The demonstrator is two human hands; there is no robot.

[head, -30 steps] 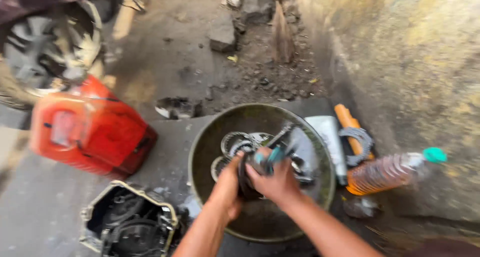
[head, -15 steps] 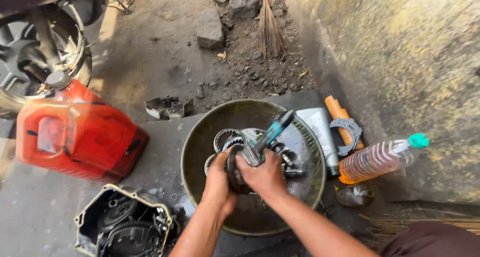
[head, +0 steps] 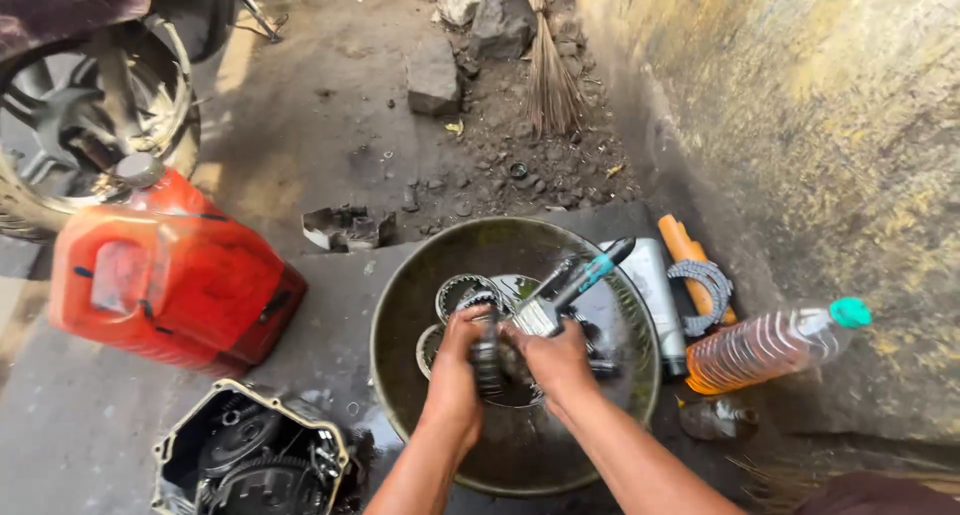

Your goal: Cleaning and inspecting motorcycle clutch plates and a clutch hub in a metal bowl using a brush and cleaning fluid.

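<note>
- Gripping a dark round metal part [head: 487, 363] over the middle of the basin, the left hand [head: 455, 370] had its fingers curled tight around the part's left edge.
- The right hand [head: 553, 360] closed on the handle end of a brush [head: 572, 287], its fingers wrapped together around it, with the bristle end pressed against the metal part between the two hands.
- The brush's dark handle with a teal band slanted up and to the right, ending above the basin's far rim.
- Both hands worked inside a wide, shallow metal basin [head: 400, 375] that sat on the wet concrete ground, and toothed rings [head: 462, 293] lay in the basin just behind the hands.
- A red plastic jerrycan [head: 170, 275] stood to the left of the basin, well apart from it.
- An open engine casing [head: 250, 455] with gears inside lay at the lower left, near the basin's rim.
- A plastic bottle [head: 765, 347] of orange liquid with a green cap lay on its side to the right, beside a grey tube [head: 660, 290] and an orange cylinder [head: 690, 265] with a chain-like ring [head: 700, 280] resting on it.
- A motorcycle wheel [head: 85, 115] showed at the upper left.
</note>
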